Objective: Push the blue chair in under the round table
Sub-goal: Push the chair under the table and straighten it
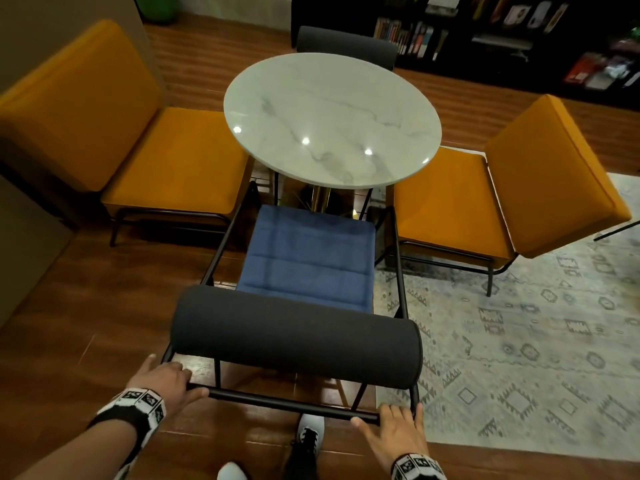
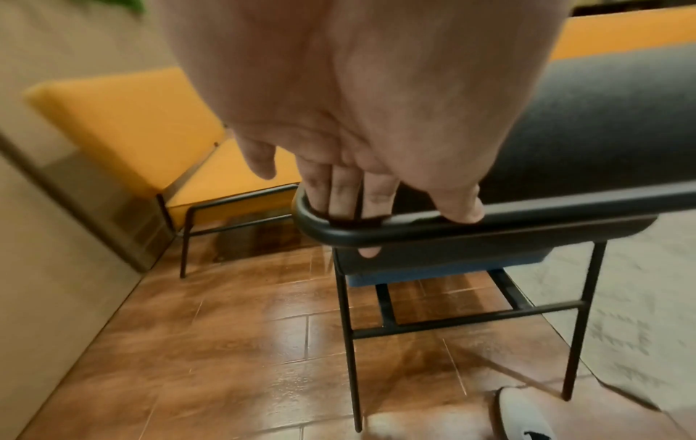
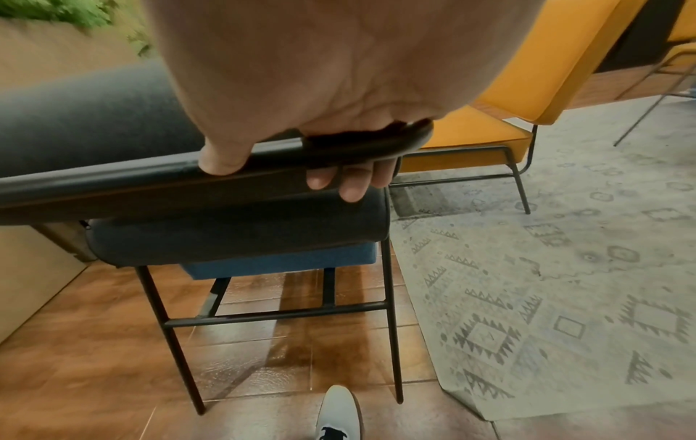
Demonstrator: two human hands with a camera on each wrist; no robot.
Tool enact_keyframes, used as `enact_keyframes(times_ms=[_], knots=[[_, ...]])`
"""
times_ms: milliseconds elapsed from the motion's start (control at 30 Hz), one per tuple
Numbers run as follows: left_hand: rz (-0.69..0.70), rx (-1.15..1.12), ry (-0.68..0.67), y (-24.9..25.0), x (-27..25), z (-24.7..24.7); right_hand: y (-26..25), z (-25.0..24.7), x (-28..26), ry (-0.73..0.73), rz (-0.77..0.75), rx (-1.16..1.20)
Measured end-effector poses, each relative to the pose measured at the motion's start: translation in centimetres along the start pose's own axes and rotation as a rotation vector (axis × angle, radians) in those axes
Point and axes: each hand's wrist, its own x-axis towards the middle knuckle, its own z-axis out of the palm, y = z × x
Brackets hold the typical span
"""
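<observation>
The blue chair has a blue seat (image 1: 308,258), a dark grey roll backrest (image 1: 298,336) and a black metal frame. It faces the round marble table (image 1: 332,116), and its seat's front edge appears just short of the table's near rim. My left hand (image 1: 169,379) grips the left corner of the chair's rear top rail (image 1: 287,403), fingers curled over the rail (image 2: 489,220). My right hand (image 1: 398,427) grips the rail's right corner, and its fingertips (image 3: 354,181) wrap under the bar (image 3: 113,184).
Orange chairs flank the table at left (image 1: 145,147) and right (image 1: 485,202), close to the blue chair's frame. A dark chair (image 1: 346,43) stands at the far side. A patterned rug (image 1: 536,341) borders the chair's right legs. My shoe (image 1: 310,434) is behind the chair.
</observation>
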Motion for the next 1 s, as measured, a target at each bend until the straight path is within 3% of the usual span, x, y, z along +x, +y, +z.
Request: enact_keyframes(times_ms=[133, 233, 367, 500, 833, 1000], knots=[[0.073, -0.081, 0.003, -0.6, 0.2, 1.4, -0.1, 0.2, 0.5, -0.039, 0.026, -0.002], [0.109, -0.117, 0.082, -0.5, 0.0, 3.1, 0.1, 0.1, 1.1, -0.085, 0.038, -0.043], [0.088, -0.172, 0.102, 2.7, -0.3, 5.3, 3.0, -1.4, 2.9, -0.085, 0.059, -0.125], [0.095, -0.175, 0.097, 4.5, 0.1, 4.5, 4.7, -3.5, 4.8, -0.132, 0.053, -0.101], [0.116, -0.016, 0.025, 1.2, 1.6, 2.5, 1.4, -2.5, 3.9, -0.06, 0.002, -0.112], [0.132, -0.073, 0.062, -0.4, 1.2, 2.7, -0.4, -1.0, 2.8, -0.018, 0.019, -0.089]])
